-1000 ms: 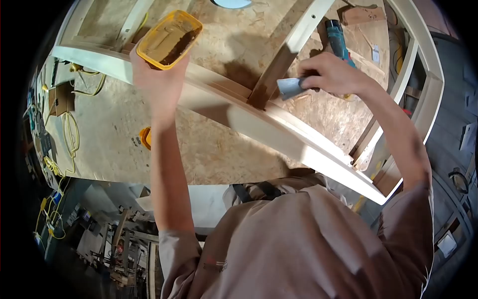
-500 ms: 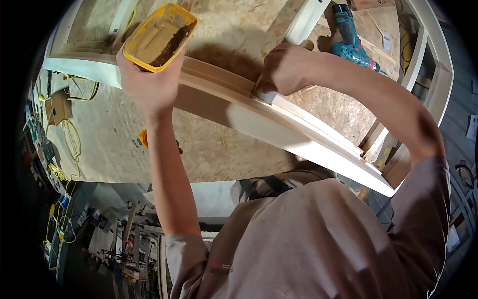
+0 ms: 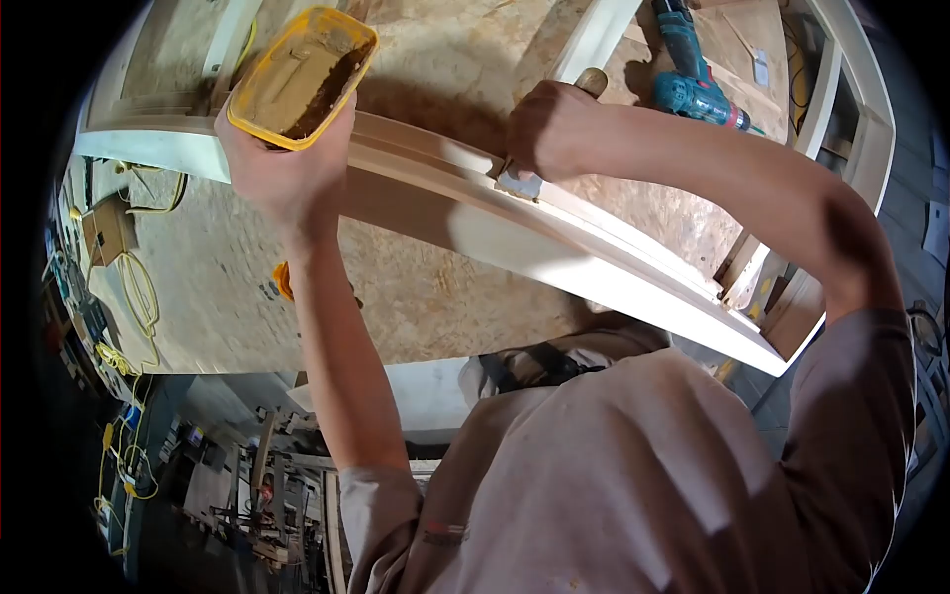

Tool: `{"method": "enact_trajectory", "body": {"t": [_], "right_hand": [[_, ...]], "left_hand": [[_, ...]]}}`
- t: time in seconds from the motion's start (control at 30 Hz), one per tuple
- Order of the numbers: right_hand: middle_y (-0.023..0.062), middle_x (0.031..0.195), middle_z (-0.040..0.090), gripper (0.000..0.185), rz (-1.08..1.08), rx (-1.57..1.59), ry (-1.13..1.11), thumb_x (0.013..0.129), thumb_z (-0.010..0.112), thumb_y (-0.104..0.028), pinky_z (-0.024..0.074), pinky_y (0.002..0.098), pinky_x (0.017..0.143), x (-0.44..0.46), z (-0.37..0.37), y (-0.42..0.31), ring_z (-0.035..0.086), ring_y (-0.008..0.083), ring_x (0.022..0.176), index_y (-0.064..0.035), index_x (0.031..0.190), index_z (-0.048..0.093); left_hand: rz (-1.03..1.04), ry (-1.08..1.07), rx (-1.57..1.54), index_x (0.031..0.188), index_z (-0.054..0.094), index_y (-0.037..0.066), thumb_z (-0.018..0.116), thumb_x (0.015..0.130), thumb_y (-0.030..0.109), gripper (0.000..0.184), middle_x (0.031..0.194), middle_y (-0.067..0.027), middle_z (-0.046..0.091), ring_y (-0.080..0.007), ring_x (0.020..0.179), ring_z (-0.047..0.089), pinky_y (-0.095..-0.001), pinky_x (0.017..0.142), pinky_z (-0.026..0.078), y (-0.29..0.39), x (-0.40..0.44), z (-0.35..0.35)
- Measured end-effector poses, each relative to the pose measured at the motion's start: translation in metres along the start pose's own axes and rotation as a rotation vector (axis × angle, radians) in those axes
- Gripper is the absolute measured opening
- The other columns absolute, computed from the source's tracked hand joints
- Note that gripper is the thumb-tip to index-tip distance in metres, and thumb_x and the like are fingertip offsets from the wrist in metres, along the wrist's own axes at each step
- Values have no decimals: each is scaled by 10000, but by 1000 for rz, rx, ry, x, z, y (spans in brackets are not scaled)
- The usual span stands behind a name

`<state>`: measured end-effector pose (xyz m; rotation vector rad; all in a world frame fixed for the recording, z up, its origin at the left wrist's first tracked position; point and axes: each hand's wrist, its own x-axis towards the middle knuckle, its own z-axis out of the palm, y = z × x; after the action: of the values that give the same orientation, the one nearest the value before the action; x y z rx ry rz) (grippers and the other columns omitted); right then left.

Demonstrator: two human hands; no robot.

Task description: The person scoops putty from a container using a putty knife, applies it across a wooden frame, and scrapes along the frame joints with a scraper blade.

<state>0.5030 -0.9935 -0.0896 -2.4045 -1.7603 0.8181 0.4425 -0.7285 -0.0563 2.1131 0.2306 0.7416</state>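
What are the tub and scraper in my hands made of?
Tub: probably plastic, slightly glossy yellow and smooth-edged. Scraper blade: likely metal, flat and dull grey. Handle: possibly wood, its visible end brownish and rounded.

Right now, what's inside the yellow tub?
Yellow tub: tan paste, with a dark brown area toward the right side. Tub floor under the paste is covered; paste depth and anything buried can't be seen.

- a broad, mottled tan wooden tabletop [image 3: 445, 312]
- across it, a large, pale wooden frame [image 3: 633, 292] with long rails, jutting past the right-hand edge
- inside the frame, a teal and black cordless drill [image 3: 698, 96], lying down
- at left, a loosely coiled yellow cord [image 3: 139, 289] beside a brown, box-shaped object [image 3: 106, 230]
- a small orange object [image 3: 283, 281], partly hidden
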Motion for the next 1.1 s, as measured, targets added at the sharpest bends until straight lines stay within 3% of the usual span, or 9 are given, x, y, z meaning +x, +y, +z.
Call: {"method": "enact_trajectory", "body": {"t": [0.17,0.27,0.33,0.37,0.53,0.73,0.93,1.03,1.1], "right_hand": [[131,725,690,218,216,-194,-255,792,722,-279,550,441,673,-12,-66,44,699,328,742,-72,728,748],[161,730,694,206,189,-290,-340,815,701,-254,563,452,694,-26,-108,44,701,353,724,-62,778,766],[165,753,708,215,170,-172,-361,834,689,-255,570,459,722,-21,-103,12,710,374,783,-62,780,769],[157,775,718,227,68,-214,-324,839,690,-264,569,453,712,-17,-82,6,715,363,796,-60,775,765],[109,732,678,270,-32,-104,-178,820,686,-303,556,433,647,-3,-29,-11,683,328,716,-70,688,719],[96,708,673,195,-155,-80,249,722,680,-263,557,409,629,-3,0,-18,668,307,681,-86,640,692],[115,696,678,207,-120,-259,176,765,662,-241,563,426,632,-3,1,-15,677,318,677,-65,661,696],[139,733,699,212,268,-198,-89,818,665,-234,568,449,645,-9,-39,17,697,334,710,-67,703,725],[150,756,709,214,281,-216,-197,845,662,-233,569,454,662,-14,-81,12,705,340,734,-73,726,740]], "left_hand": [[-102,-33,-44,1176,619,10,915,710,157,571,1142,-102,671,-201,1043,676,-331,938,537,6,-2,-4],[-86,-5,-61,1200,600,2,904,716,132,586,1152,-105,671,-195,1046,682,-323,928,547,13,2,0],[-28,36,-67,1229,574,-8,902,710,102,624,1164,-110,671,-191,1040,687,-311,918,553,13,-1,0],[6,29,-41,1237,566,-12,901,708,93,635,1167,-114,670,-192,1040,686,-311,919,553,11,0,-1],[21,27,-91,1233,566,-15,903,719,96,624,1154,-111,668,-199,1034,684,-311,917,552,1,-1,2],[29,41,-137,1202,578,-6,918,710,106,608,1148,-106,668,-198,1029,681,-310,909,553,-1,0,4],[33,36,-70,1200,583,-1,924,708,137,614,1146,-110,671,-205,1018,688,-319,912,555,-4,0,3],[20,28,-11,1200,587,2,925,708,147,614,1136,-110,675,-210,1011,691,-323,907,556,2,-2,-2],[-12,49,19,1195,593,4,923,709,147,605,1129,-108,677,-210,1008,692,-321,903,555,11,-1,-1]]}}
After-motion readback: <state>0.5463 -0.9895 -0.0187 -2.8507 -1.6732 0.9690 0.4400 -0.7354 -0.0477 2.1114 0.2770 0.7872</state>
